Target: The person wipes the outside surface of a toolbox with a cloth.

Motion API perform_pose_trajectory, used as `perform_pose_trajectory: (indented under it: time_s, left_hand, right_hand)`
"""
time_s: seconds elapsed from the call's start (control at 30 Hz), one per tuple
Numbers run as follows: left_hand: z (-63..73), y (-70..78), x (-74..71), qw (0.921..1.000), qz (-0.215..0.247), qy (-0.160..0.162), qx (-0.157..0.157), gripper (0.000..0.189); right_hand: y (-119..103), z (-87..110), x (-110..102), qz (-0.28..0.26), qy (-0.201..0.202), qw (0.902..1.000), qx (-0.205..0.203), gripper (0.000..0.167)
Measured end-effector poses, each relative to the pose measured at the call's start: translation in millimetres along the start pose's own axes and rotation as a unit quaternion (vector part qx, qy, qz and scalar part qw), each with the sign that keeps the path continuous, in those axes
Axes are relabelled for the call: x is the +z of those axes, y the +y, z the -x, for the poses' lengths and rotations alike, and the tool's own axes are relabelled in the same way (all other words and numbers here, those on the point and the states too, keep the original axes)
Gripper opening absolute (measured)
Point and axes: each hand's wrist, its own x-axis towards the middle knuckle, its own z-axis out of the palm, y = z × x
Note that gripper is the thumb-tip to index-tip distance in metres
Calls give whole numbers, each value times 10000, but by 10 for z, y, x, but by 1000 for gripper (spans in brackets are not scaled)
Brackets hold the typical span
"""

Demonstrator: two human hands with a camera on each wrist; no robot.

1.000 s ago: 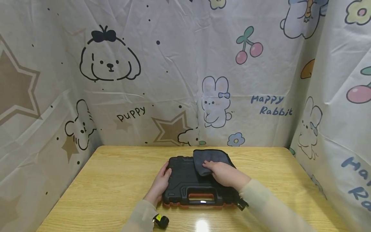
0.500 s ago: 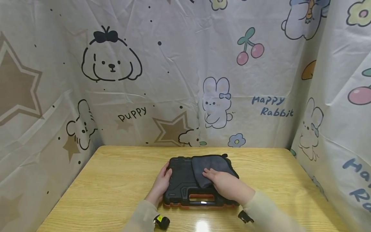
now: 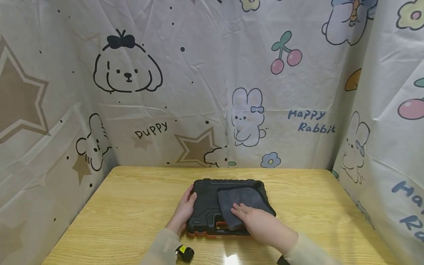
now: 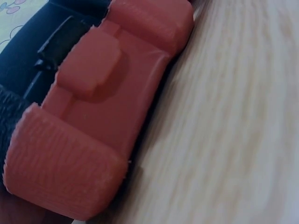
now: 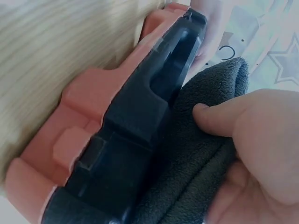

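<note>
A black plastic tool case (image 3: 205, 200) with an orange-red lower half lies flat on the table, its handle side facing me. My left hand (image 3: 183, 211) holds the case's left side, with the thumb by its edge. On the right part of the lid is a dark grey cloth (image 3: 238, 198), partly over the handle. My right hand (image 3: 266, 226) presses on that cloth, fingers pointing left and fairly straight. In the right wrist view the cloth (image 5: 187, 154) looks thick and folded, and the thumb lies on it. The left wrist view shows the case's orange-red side (image 4: 107, 93) close up.
A light wood-grain table (image 3: 139, 198) carries the case. Behind it and at both sides hangs a white curtain (image 3: 195, 81) printed with cartoon animals. A small black wrist camera (image 3: 185, 253) is fixed at the left sleeve.
My right hand has drawn the cloth toward me, from the lid's far edge down over the handle side. The left hand and the case stay in place.
</note>
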Motion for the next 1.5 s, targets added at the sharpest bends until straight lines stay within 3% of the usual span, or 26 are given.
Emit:
perform_pose_trajectory:
  time_s: [0.6, 1.0, 1.5]
  left_hand:
    - [3, 11, 15, 10000, -67, 38, -42, 58]
    - [18, 19, -5, 10000, 10, -36, -28, 59]
    - [-23, -16, -7, 10000, 64, -65, -5, 59]
  right_hand:
    - [-90, 31, 3, 392, 143, 9989, -227, 44]
    - [44, -46, -5, -283, 333, 9987, -254, 45]
    - [235, -325, -61, -394, 122, 9990, -189, 45]
